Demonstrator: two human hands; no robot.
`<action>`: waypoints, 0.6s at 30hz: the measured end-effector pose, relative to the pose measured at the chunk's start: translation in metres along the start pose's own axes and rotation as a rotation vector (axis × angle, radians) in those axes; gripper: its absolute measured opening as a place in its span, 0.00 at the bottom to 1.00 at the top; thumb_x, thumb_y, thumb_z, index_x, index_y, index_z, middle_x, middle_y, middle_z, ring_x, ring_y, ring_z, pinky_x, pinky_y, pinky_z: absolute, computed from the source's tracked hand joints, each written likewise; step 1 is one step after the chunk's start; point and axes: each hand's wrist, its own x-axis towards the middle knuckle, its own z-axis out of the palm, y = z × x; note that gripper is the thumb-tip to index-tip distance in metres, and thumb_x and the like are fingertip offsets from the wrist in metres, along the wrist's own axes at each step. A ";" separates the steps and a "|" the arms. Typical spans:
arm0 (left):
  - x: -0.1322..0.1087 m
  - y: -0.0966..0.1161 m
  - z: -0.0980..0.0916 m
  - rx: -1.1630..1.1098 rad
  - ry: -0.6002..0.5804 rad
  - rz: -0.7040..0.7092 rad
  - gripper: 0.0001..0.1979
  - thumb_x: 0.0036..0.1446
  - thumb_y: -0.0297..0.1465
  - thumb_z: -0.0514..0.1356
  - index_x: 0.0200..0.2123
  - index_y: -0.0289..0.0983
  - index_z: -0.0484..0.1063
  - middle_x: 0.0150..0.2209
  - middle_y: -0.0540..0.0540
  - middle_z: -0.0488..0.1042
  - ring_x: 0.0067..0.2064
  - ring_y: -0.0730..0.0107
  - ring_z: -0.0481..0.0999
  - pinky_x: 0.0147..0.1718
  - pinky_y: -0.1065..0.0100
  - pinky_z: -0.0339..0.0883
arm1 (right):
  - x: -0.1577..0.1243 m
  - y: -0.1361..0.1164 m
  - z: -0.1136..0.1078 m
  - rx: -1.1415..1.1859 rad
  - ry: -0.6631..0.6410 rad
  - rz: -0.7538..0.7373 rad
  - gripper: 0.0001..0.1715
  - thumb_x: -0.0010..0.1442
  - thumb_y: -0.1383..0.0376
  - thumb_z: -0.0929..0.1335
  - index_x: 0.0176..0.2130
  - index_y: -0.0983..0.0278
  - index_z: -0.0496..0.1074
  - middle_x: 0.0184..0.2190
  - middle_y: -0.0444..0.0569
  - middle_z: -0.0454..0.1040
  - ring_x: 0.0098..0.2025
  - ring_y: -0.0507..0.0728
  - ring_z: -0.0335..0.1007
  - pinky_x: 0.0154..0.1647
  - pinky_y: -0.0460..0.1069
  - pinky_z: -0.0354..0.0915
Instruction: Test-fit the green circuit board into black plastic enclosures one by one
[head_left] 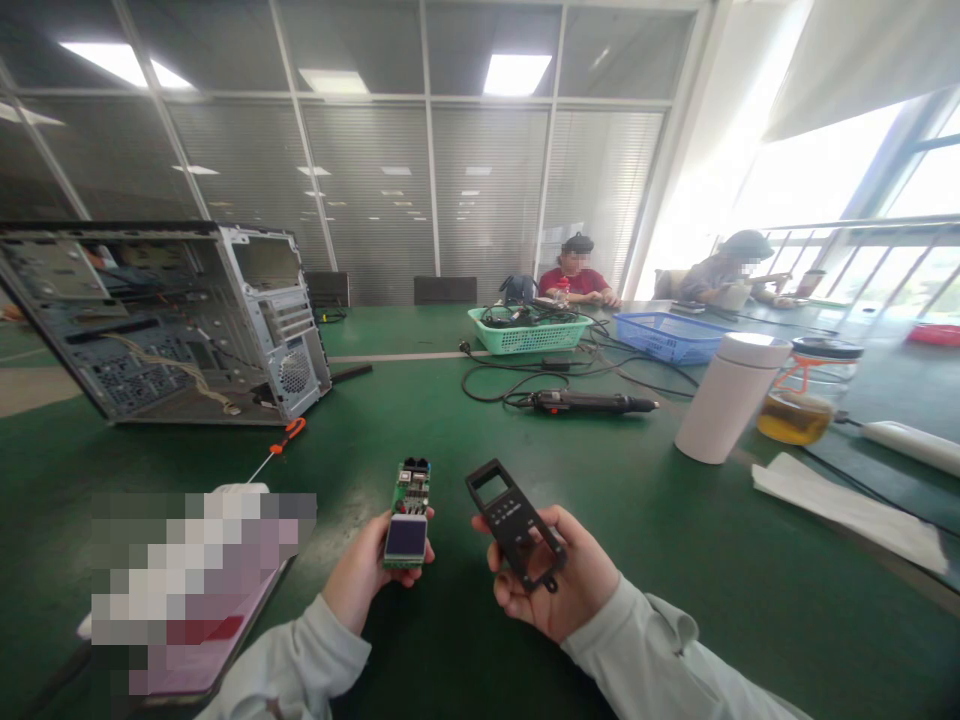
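Above table (405,410) | circuit board (409,515), cover (511,515): undersides hidden | pink object (244,600): pixelated

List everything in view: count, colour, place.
Circuit board: one, green, front.
Casing: one, black, front.
Computer case: one, grey, left.
Slim tool: one, orange, left.
Pixelated items: count unclear, pink and white, left.
Power tool: one, black, centre.
Baskets: two, green and blue, far.
Cables: several, black, centre.
Tumbler: one, white, right.
Jar: one, clear, right.
Sheet: one, white, right.
Strip: one, white, right.
People: two, red and grey clothing, far.
Table: one, green, centre.
Partition: one, grey, back.
Left hand: one, pale sleeve, holding board.
Right hand: one, pale sleeve, holding casing.
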 end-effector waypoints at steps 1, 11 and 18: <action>0.000 0.000 0.000 -0.002 0.001 -0.002 0.23 0.48 0.41 0.48 0.38 0.30 0.70 0.19 0.46 0.72 0.19 0.70 0.66 0.20 0.70 0.56 | 0.001 0.001 0.000 -0.023 0.039 -0.021 0.23 0.47 0.55 0.60 0.38 0.68 0.64 0.26 0.48 0.68 0.24 0.53 0.67 0.23 0.44 0.60; 0.003 0.000 -0.003 -0.040 -0.017 -0.021 0.23 0.49 0.40 0.48 0.41 0.29 0.68 0.19 0.46 0.72 0.19 0.72 0.66 0.19 0.71 0.56 | 0.005 0.008 -0.008 -0.576 0.208 -0.666 0.26 0.45 0.58 0.71 0.36 0.60 0.52 0.32 0.44 0.67 0.33 0.55 0.66 0.29 0.48 0.64; 0.004 0.000 -0.004 -0.071 -0.030 -0.042 0.20 0.50 0.38 0.46 0.38 0.30 0.68 0.18 0.47 0.71 0.17 0.73 0.66 0.18 0.72 0.56 | -0.019 -0.014 -0.028 -1.359 0.561 -0.947 0.21 0.50 0.60 0.65 0.43 0.63 0.59 0.38 0.50 0.66 0.41 0.59 0.63 0.42 0.55 0.60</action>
